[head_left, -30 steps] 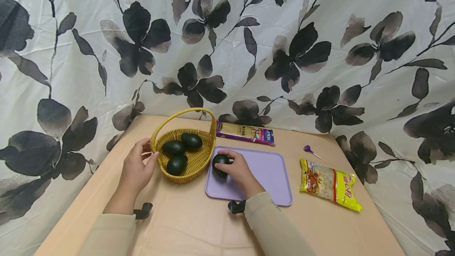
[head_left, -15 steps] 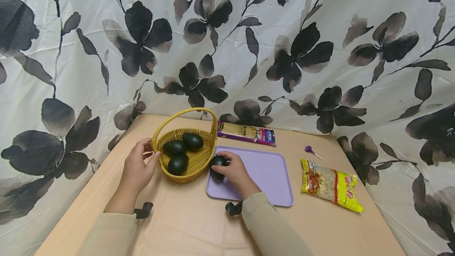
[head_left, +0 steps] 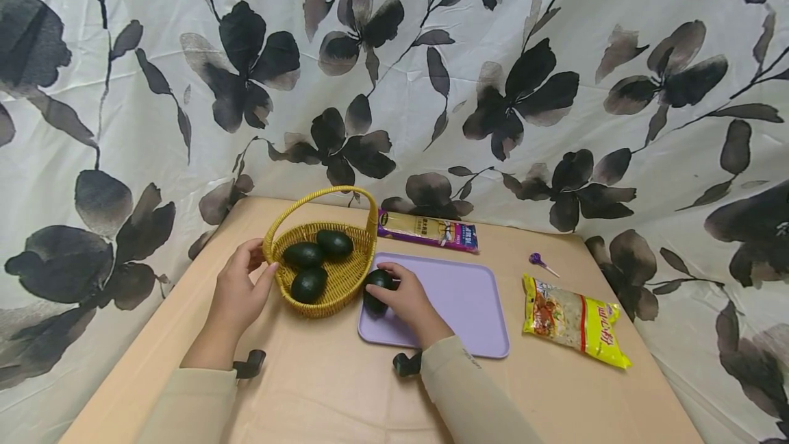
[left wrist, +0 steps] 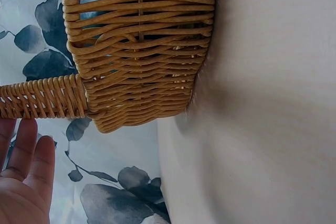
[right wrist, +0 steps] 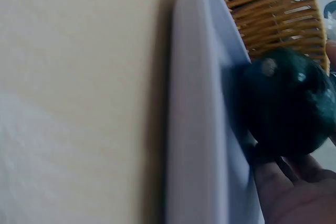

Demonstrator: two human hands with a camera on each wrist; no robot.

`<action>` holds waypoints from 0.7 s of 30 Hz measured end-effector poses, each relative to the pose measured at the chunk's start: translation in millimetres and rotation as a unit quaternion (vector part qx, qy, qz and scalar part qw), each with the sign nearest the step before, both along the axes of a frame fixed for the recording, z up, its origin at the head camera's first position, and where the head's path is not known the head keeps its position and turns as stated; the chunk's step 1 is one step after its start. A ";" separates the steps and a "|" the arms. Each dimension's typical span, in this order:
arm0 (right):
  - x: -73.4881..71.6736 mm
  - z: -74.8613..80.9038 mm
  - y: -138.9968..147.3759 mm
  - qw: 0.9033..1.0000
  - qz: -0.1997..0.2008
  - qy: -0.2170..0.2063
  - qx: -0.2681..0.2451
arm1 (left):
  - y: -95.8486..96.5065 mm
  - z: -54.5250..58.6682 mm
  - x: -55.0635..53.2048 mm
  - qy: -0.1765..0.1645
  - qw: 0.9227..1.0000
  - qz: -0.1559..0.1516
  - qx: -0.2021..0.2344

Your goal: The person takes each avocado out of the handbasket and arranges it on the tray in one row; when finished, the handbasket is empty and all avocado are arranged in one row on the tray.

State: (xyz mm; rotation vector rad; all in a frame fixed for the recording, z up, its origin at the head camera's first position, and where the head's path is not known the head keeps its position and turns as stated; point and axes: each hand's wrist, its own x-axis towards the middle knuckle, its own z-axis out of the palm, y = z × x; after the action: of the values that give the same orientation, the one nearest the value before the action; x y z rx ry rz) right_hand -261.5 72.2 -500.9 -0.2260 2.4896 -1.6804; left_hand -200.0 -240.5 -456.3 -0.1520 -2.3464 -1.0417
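In the head view, a yellow wicker basket (head_left: 333, 308) with a tall handle holds three dark green avocados (head_left: 309, 285). My left hand (head_left: 236, 286) is at its left side, fingertips against the foot of the handle (left wrist: 42, 98); the left wrist view shows these fingers (left wrist: 39, 169) fairly straight. My right hand (head_left: 407, 300) grips another avocado (head_left: 373, 303) between thumb and fingers, over the left part of a lilac tray (head_left: 474, 314). From the right wrist, this avocado (right wrist: 289, 106) appears just inside the tray's rim (right wrist: 194, 108), near the basket. Whether it touches the tray is unclear.
Behind the tray lies a purple and gold packet of pasta (head_left: 427, 230). To the right are a purple lollipop (head_left: 536, 259) and a yellow bag of food (head_left: 573, 321). A floral cloth (head_left: 431, 129) hangs behind the table (head_left: 320, 389).
My right hand has shifted slightly left with the avocado, toward the tray's left edge and the basket. My left hand stays at the basket handle.
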 end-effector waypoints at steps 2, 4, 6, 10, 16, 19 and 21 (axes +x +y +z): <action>-0.8 -0.5 2.1 1.000 0.006 0.004 -0.005 | 0.1 0.2 -0.2 -0.001 1.000 0.000 0.001; -1.8 -0.7 4.0 1.000 0.011 0.012 -0.006 | -0.1 0.2 -0.3 0.000 1.000 -0.001 0.001; -2.2 -0.2 5.5 1.000 0.012 0.012 -0.009 | -0.3 0.2 -0.2 0.001 1.000 0.000 0.002; -2.0 1.4 7.5 1.000 0.011 0.010 -0.012 | -0.8 -0.1 -0.3 0.002 1.000 0.001 0.002; -1.9 1.0 12.0 0.999 -0.012 0.025 0.027 | -0.2 -0.4 -1.2 -0.004 1.000 -0.002 0.002; -2.2 1.2 12.8 0.998 -0.018 0.035 0.047 | -0.2 -0.9 -1.8 -0.003 1.000 0.000 0.002; -3.2 0.8 11.9 0.998 -0.011 0.037 0.047 | -0.5 -1.3 -2.2 -0.001 1.000 0.000 0.001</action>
State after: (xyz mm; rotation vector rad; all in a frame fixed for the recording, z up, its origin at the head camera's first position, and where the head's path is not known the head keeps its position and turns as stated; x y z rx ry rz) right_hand -264.7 84.1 -500.2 -0.2564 2.6271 -1.5869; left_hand -202.3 -241.0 -457.6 -0.1499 -2.3459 -1.0448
